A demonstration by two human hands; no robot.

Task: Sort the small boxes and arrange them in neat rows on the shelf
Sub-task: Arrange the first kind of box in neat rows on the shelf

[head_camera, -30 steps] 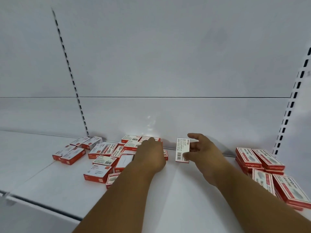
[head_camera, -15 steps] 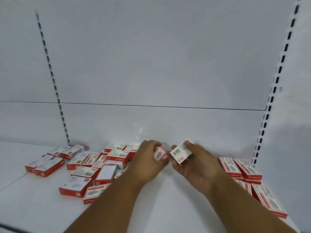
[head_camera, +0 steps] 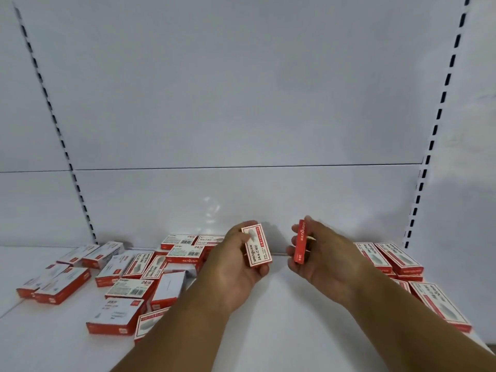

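Observation:
Above the middle of the white shelf, each of my hands holds one small red-and-white box. My left hand grips a box with its printed white face turned toward me. My right hand grips a second box edge-on, so only its red side shows. The two boxes are apart, a hand's width between them. A jumbled pile of several like boxes lies on the shelf to the left. Several more boxes lie flat in rows at the right, partly hidden by my right forearm.
The white back panel rises behind the shelf, with slotted uprights at the left and right. A few stray boxes lie at the far left. Bare shelf lies between the pile and the right rows.
My left hand has lifted a box off the pile and turned its face toward me. My right hand has rotated its box edge-on and drawn away from the left hand.

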